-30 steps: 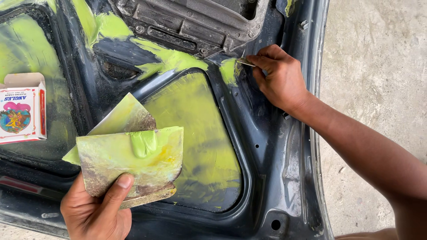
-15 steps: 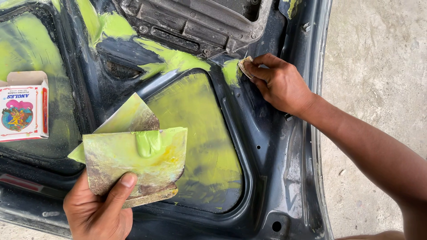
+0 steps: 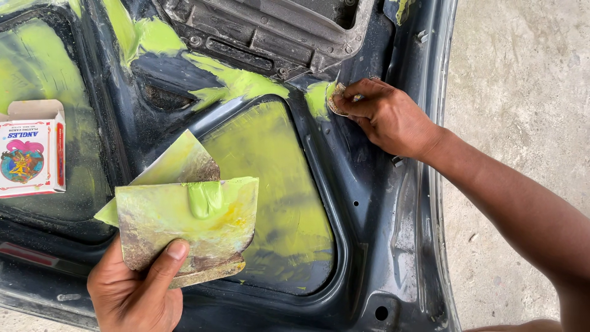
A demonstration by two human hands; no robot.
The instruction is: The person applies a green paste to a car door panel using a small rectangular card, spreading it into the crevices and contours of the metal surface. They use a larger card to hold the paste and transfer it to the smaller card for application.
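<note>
Left hand (image 3: 135, 289) low, thumb up, fingers clamped, right hand (image 3: 387, 117) extended, fingertips seemingly pinched together, forearm outstretched

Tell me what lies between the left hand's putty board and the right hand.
In the head view, between the putty board and the right hand lies a recessed, yellow-green filler-coated section of the dark car panel; no loose objects.

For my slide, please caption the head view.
Right hand presses small spreader on dark panel; left hand holds putty-smeared cards.

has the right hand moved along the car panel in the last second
Yes. The right hand has slid a little left and up, toward the black recessed frame at the top of the car panel, bringing its small spreader onto the green filler patch.
</note>
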